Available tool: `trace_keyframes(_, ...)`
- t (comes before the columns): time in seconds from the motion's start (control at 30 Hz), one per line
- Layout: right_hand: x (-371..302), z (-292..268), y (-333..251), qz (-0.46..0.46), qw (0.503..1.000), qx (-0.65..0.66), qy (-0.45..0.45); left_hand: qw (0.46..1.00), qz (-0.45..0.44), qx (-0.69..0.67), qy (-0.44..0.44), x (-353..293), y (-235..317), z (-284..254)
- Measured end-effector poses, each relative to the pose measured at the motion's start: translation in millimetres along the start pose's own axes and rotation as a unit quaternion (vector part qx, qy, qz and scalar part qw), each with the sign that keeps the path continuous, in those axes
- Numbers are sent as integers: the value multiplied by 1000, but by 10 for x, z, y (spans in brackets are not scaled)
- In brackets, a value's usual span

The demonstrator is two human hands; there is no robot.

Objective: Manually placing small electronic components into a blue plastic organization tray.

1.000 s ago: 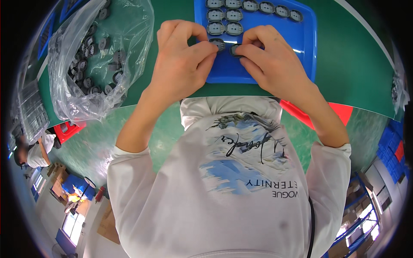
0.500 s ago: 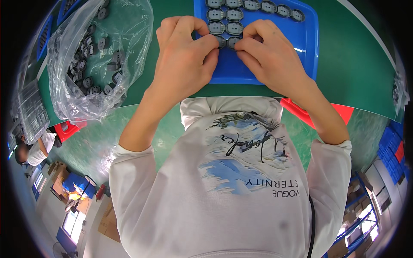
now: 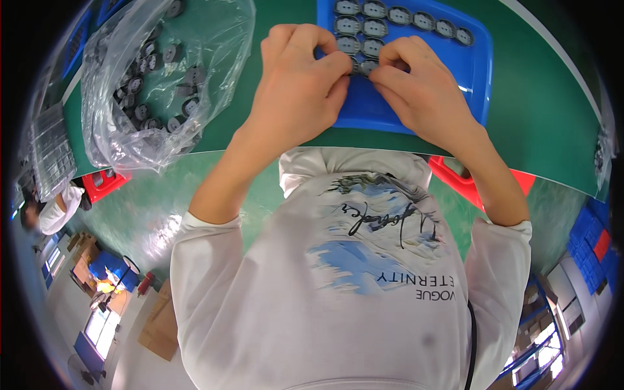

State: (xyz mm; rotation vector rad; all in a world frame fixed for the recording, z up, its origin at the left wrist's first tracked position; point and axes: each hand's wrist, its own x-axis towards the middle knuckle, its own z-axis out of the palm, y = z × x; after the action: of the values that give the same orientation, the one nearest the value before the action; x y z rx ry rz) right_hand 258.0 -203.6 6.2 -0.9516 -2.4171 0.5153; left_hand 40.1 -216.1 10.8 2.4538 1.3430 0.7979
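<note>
from here i see the left grey part against the fingers of the left hand, the right grey part against those of the right hand, both in the blue tray; whether clamped, i cannot tell.

The tray is blue, its parts grey with dark rims, the table green.
</note>
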Motion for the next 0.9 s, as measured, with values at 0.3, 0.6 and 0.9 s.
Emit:
trace_keyframes(0.3,73,-201,-148,46,998,31,6,994,-75,-1,80,-208,-387,-622)
trace_keyframes(0.6,1768,636,-520,-154,970,142,-126,953,-294,72,-25,-707,-849,-1006)
trace_keyframes(0.9,1987,652,-412,-109,968,227,-1,874,-271,-194,353,-726,-484,-923)
